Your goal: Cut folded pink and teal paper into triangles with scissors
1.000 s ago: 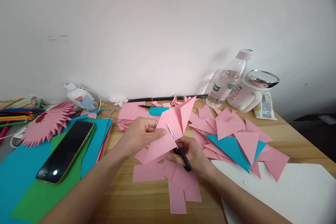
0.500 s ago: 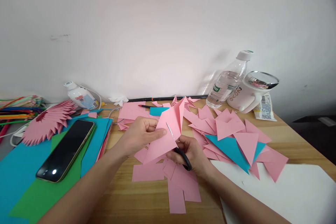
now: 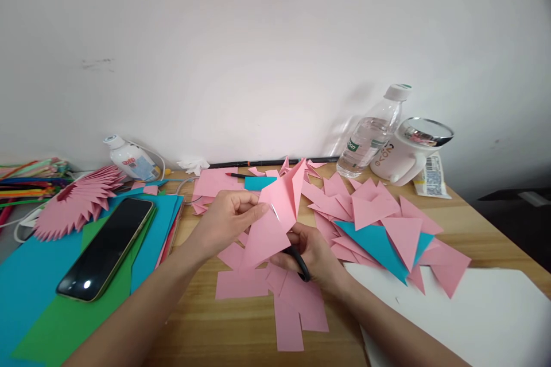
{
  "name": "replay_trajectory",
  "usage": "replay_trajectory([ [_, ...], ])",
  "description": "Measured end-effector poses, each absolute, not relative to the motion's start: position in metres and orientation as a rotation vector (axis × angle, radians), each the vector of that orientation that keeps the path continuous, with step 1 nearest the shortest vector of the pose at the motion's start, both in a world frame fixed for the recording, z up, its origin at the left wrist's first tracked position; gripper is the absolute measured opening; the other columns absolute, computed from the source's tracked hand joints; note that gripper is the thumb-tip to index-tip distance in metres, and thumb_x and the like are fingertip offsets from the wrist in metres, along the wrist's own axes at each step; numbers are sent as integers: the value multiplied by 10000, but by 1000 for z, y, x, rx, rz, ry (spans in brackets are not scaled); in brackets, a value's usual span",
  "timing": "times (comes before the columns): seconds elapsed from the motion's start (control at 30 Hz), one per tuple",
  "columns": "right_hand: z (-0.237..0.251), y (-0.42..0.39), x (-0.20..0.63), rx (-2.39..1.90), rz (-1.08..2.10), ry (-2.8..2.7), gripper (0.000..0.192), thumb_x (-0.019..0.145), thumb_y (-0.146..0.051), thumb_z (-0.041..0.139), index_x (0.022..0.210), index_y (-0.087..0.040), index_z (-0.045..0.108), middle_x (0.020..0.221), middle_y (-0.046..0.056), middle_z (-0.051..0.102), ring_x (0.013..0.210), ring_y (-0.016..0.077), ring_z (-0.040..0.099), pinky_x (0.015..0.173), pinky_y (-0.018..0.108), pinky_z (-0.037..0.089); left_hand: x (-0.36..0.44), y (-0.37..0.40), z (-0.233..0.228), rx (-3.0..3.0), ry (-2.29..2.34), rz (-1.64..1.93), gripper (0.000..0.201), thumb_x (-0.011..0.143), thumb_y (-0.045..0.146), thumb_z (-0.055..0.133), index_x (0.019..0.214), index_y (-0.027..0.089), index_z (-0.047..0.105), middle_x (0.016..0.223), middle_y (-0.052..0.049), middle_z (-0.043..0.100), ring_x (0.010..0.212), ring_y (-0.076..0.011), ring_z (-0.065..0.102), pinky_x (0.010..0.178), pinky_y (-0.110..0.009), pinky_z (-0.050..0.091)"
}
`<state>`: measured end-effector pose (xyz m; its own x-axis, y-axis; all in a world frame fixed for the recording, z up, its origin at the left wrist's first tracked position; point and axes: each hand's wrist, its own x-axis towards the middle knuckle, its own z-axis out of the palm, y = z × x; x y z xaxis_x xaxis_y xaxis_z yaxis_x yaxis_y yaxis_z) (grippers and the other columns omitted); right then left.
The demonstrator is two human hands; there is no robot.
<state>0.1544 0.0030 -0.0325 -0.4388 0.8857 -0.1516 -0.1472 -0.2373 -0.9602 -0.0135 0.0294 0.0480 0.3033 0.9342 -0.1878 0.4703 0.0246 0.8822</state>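
Observation:
A folded sheet of pink paper (image 3: 267, 236) is pinched at its left edge between the thumb and fingers of my left hand (image 3: 236, 215). My right hand (image 3: 310, 252) grips the black handles of a pair of scissors (image 3: 298, 258). One shiny blade shows across the face of the paper, with the rest of the scissors hidden behind the paper and my fingers. The paper's upper part stands up in a pointed fold. Beneath my hands, several pink paper rectangles (image 3: 289, 321) lie on the wooden table (image 3: 206, 327).
Pink and blue paper triangles (image 3: 372, 209) are heaped to the right, beside a white board (image 3: 456, 315). Behind them stand a water bottle (image 3: 365, 135) and a white mug (image 3: 400, 155). On the left, a phone (image 3: 107, 246) rests on coloured sheets near a pleated pink paper piece (image 3: 80, 200).
The scissors have moved slightly further into the pink paper, and less of the blade shows. The paper's lower part has swung a little to the right. Both hands keep their grip.

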Motion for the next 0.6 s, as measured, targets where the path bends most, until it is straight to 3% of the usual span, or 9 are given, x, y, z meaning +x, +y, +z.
replay_trajectory([
  [0.2, -35, 5, 152, -832, 1734, -1277, 371, 527, -211, 762, 845, -155, 579, 744, 36, 657, 696, 198, 618, 565, 262, 488, -13, 28, 48, 1602, 1294, 575, 345, 771, 403, 499, 546, 153, 422, 535, 38, 382, 480, -71, 394, 445, -189, 356],
  [0.6, -43, 6, 155, -873, 1740, -1259, 312, 533, -183, 717, 805, -146, 568, 681, 15, 642, 644, 183, 605, 516, 239, 454, -11, 28, 44, 1590, 1258, 553, 343, 790, 409, 465, 564, 155, 414, 552, 38, 367, 490, -72, 378, 463, -198, 347],
])
